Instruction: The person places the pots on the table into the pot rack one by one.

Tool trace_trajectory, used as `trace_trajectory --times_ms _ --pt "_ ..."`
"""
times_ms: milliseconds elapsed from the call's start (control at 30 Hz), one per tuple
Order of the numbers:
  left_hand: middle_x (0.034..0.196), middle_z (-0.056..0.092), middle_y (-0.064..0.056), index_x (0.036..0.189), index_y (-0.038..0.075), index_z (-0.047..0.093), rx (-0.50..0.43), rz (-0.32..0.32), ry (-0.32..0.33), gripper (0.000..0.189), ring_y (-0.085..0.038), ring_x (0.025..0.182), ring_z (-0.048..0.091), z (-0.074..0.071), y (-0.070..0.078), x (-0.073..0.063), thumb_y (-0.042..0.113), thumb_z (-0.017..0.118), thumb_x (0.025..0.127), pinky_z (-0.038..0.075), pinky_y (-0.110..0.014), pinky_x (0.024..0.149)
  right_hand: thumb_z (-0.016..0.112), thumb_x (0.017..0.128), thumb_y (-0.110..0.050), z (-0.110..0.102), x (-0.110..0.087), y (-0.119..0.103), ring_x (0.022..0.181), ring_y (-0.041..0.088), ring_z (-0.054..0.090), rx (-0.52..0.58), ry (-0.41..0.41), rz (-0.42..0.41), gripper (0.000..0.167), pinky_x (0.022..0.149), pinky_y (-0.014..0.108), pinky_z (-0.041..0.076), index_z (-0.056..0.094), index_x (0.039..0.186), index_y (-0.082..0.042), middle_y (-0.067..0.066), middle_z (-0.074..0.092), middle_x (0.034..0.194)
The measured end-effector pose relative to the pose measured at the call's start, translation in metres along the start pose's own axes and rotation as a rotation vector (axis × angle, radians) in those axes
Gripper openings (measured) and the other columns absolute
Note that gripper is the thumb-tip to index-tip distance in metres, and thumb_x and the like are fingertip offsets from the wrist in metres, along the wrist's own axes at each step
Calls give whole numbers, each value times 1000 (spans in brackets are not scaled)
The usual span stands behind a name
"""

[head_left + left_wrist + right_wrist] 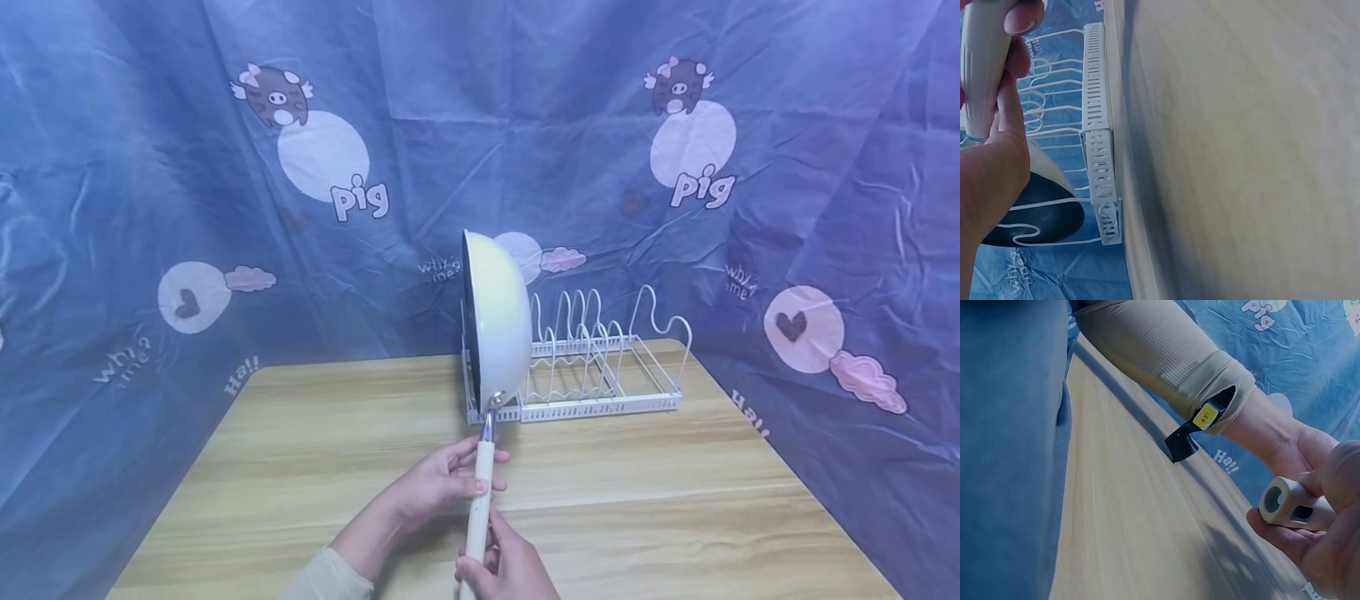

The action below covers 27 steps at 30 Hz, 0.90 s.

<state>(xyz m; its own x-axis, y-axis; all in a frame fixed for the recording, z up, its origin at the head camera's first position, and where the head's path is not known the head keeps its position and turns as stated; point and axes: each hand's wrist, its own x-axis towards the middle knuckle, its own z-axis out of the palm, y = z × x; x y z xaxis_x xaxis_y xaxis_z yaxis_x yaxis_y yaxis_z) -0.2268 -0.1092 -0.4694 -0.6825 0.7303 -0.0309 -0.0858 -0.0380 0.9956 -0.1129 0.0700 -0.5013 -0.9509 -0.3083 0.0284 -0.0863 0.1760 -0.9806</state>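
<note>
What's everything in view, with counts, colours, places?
Table: one, light wood, centre.
Backdrop: one, blue with prints, around table.
Rack: one, white, on table's far side.
Pan: one, white, dark inside, on edge at rack's left end.
Handle: one, cream, on pan's near side.
Fabric: one, blue, left in right wrist view.
Sleeve: one, beige, left forearm.
Device: one, black, yellow label, on sleeve.
Left hand: one, bare, pinching handle's middle.
Right hand: one, bare, gripping handle's end.

Blue pig-print curtain [450, 100] — behind a wood-grain table [315, 417]
</note>
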Motion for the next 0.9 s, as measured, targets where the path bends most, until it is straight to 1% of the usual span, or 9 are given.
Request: trace_trajectory --times_ms 167,400,567,667,733,900 --pt "171 40 -28 171 0 19 -4 -7 7 83 -20 131 72 -2 -2 1 7 65 102 45 -59 126 76 95 -10 2 2 -2 78 5 75 16 0 33 77 77 20 62 39 158 12 2 75 99" --pt "169 47 -20 170 1 25 -27 -51 38 80 -20 131 71 -3 -5 3 9 66 102 48 -51 126 75 97 -9 3 2 -3 77 8 75 77 -8 49 74 71 23 64 38 157 14 6 74 98" --pt "171 45 -20 171 3 25 -38 -69 42 80 -21 132 71 -4 -4 4 10 66 102 44 -56 129 76 97 -9 2 3 -3 78 8 75 77 -2 54 77 69 23 65 36 159 13 7 74 99" --pt "172 42 -20 171 5 26 -37 -79 39 80 -20 132 71 -5 -3 4 11 66 102 43 -57 129 76 97 -10 2 4 -4 77 8 74 65 2 59 78 67 24 65 36 161 11 7 74 98" --pt "172 42 -21 171 4 26 -34 -78 36 80 -21 132 71 -5 -2 5 11 66 102 42 -57 130 76 98 -11 1 5 -6 77 9 74 65 0 68 79 66 24 65 34 162 11 8 75 98" --pt "172 41 -21 171 4 23 -18 -88 27 81 -25 136 69 -7 2 5 11 66 103 41 -56 131 73 100 -8 0 7 -8 80 13 76 107 -23 91 80 67 25 66 28 164 12 9 76 99"
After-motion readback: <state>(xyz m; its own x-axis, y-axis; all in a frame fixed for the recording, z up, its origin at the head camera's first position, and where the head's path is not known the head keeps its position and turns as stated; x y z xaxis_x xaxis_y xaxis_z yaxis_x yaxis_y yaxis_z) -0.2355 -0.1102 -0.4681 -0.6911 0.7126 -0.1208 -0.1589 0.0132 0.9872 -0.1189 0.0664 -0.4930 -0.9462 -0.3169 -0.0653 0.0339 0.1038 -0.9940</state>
